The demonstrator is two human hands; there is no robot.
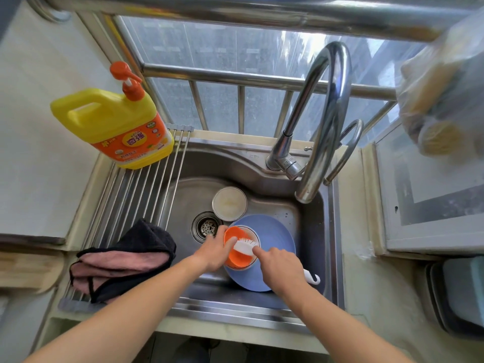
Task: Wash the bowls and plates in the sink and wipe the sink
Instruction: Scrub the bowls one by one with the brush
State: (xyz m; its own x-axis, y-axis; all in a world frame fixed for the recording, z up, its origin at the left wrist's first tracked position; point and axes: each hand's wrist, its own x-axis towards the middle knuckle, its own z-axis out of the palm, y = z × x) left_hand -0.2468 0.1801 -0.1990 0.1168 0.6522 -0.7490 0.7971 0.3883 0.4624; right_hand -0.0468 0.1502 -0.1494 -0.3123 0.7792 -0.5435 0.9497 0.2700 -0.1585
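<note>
In the sink (264, 163), fingers (230, 243) grip orange bowl (237, 255), brush (245, 246).

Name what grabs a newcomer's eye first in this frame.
The yellow detergent bottle with its orange pump stands out on the drying rack, far left. In the sink, the left hand holds an orange bowl over a blue plate while the right hand scrubs with a white brush.

Left hand (216, 251) holds orange bowl (237, 254); right hand (281, 268) scrubs with brush (245, 246).
</note>
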